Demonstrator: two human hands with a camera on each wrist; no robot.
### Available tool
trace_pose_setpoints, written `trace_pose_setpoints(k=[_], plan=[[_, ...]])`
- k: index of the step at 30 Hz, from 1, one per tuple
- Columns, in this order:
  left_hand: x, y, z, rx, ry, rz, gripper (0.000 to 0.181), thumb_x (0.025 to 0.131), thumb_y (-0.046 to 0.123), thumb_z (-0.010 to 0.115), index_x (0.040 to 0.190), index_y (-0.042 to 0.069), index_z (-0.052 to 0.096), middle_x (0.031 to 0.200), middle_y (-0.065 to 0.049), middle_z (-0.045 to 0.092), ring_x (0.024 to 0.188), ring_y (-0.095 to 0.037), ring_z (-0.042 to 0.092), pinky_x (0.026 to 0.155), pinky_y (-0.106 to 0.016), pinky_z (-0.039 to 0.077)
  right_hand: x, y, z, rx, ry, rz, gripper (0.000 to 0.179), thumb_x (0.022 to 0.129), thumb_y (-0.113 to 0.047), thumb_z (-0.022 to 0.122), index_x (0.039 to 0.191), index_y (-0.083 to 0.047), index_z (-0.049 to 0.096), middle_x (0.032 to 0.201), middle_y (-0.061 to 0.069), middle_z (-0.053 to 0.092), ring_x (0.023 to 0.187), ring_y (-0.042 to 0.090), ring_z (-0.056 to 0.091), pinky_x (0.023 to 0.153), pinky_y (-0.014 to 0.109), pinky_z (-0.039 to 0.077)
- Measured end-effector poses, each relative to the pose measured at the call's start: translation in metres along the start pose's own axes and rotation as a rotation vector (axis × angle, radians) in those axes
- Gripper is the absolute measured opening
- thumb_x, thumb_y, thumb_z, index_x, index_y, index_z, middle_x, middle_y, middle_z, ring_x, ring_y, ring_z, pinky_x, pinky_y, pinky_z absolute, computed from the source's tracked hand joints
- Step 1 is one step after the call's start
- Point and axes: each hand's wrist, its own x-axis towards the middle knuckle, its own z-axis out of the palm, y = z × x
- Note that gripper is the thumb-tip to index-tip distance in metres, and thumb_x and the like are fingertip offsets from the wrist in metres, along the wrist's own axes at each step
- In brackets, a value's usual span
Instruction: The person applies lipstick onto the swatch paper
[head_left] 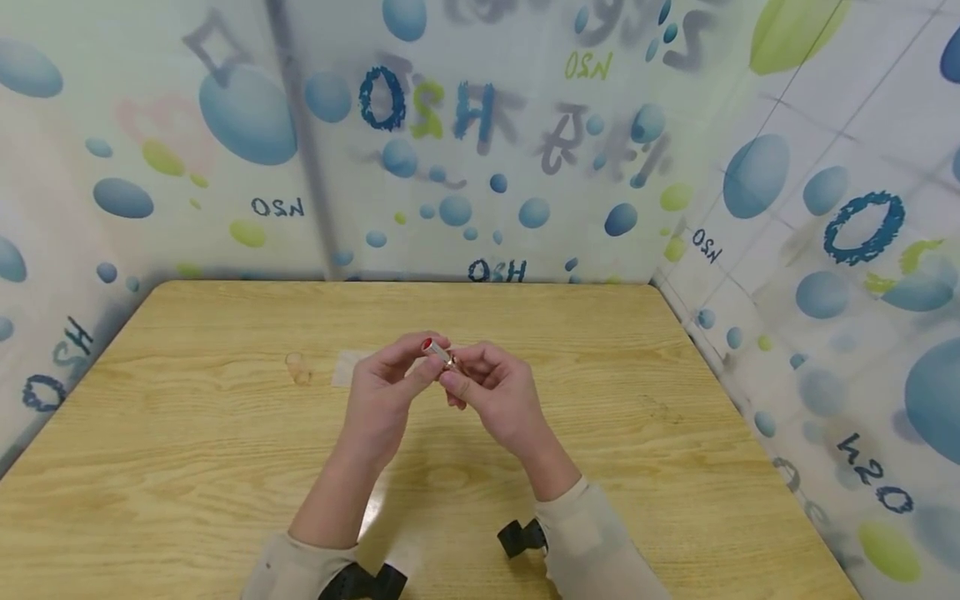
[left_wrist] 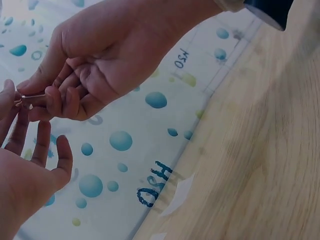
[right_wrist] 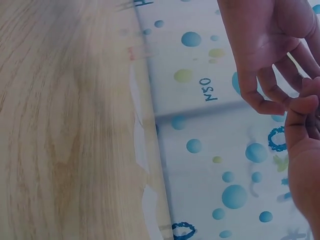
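Above the middle of the table, my two hands meet at a small, shiny lipstick-like tube [head_left: 439, 353], silver with a red end. My left hand [head_left: 382, 392] pinches the silver part between thumb and index finger, the red end pointing up and left. Thumb and fingers of my right hand [head_left: 498, 396] grip the gold-toned other end. In the left wrist view the slim metal piece [left_wrist: 36, 96] shows between the fingertips, and the left hand's other fingers [left_wrist: 42, 145] are spread. Fingers hide the tube in the right wrist view.
A white paper piece [head_left: 345, 368] lies on the wooden table [head_left: 187, 450] behind the left hand, with a faint orange ring-shaped mark [head_left: 298, 368] left of it. Patterned walls [head_left: 510, 233] border the table's back and sides. Black wrist devices [head_left: 522, 537] sit at both sleeves.
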Motion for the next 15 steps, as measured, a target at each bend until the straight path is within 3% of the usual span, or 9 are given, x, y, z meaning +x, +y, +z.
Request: trace_pose_setpoints(k=[4, 9, 15], plan=[[-0.0002, 0.001, 0.0047, -0.018, 0.045, 0.047, 0.018, 0.09, 0.005, 0.069, 0.103, 0.016, 0.076, 0.105, 0.004, 0.07, 0.107, -0.017, 0.062, 0.097, -0.034, 0.052, 0.0004, -0.0026, 0.0004, -0.021, -0.007, -0.03, 0.024, 0.091, -0.013, 0.069, 0.109, 0.001, 0.065, 0.084, 0.002, 0.069, 0.063, 0.013, 0.06, 0.06, 0.023, 0.054], [0.0, -0.0012, 0.007, -0.033, 0.097, 0.081, 0.019, 0.088, 0.001, 0.07, 0.101, 0.011, 0.078, 0.102, 0.002, 0.071, 0.101, -0.016, 0.066, 0.093, -0.033, 0.054, 0.0007, -0.0016, 0.0015, -0.062, -0.001, -0.089, 0.02, 0.09, -0.007, 0.068, 0.108, 0.002, 0.065, 0.085, 0.021, 0.068, 0.061, 0.022, 0.06, 0.058, 0.026, 0.054], [-0.0012, -0.006, 0.0075, -0.041, 0.166, 0.09, 0.016, 0.086, -0.003, 0.071, 0.097, 0.006, 0.079, 0.097, -0.001, 0.072, 0.094, -0.017, 0.068, 0.087, -0.031, 0.056, 0.0002, 0.0026, 0.006, -0.09, 0.018, -0.156, 0.018, 0.089, -0.003, 0.068, 0.106, 0.004, 0.066, 0.088, 0.028, 0.069, 0.061, 0.013, 0.061, 0.056, 0.033, 0.056]])
